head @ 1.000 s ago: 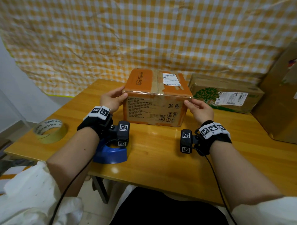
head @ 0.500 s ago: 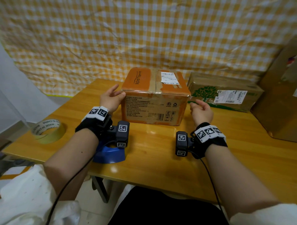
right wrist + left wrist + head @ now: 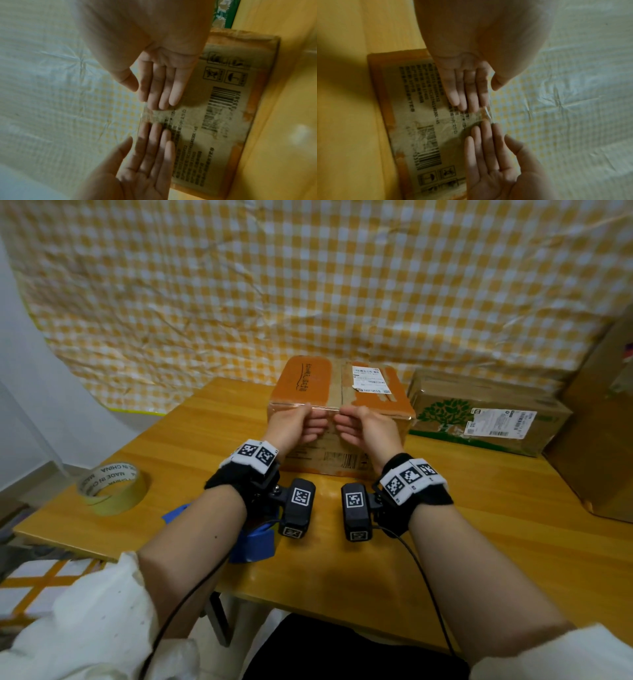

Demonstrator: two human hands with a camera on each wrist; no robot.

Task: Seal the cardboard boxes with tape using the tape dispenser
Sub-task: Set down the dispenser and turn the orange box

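Checked yellow cloth hangs behind my wooden table (image 3: pixel 479 542). At far left lies a loose tape roll (image 3: pixel 113 487); the blue tape dispenser (image 3: pixel 253 539) waits under my left forearm, untouched. My left hand (image 3: pixel 296 428) and right hand (image 3: pixel 366 429) lay straight fingers flat on the orange box (image 3: pixel 342 392), gripping nothing, probably smoothing clear tape (image 3: pixel 476 116) over its near edge. A second box (image 3: pixel 486 416) sits just right.

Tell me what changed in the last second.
Both hands left the orange box's side corners and met at its near top edge: left hand and right hand now press straight fingers on the clear tape strip there. Box, tape roll and blue dispenser stayed put.
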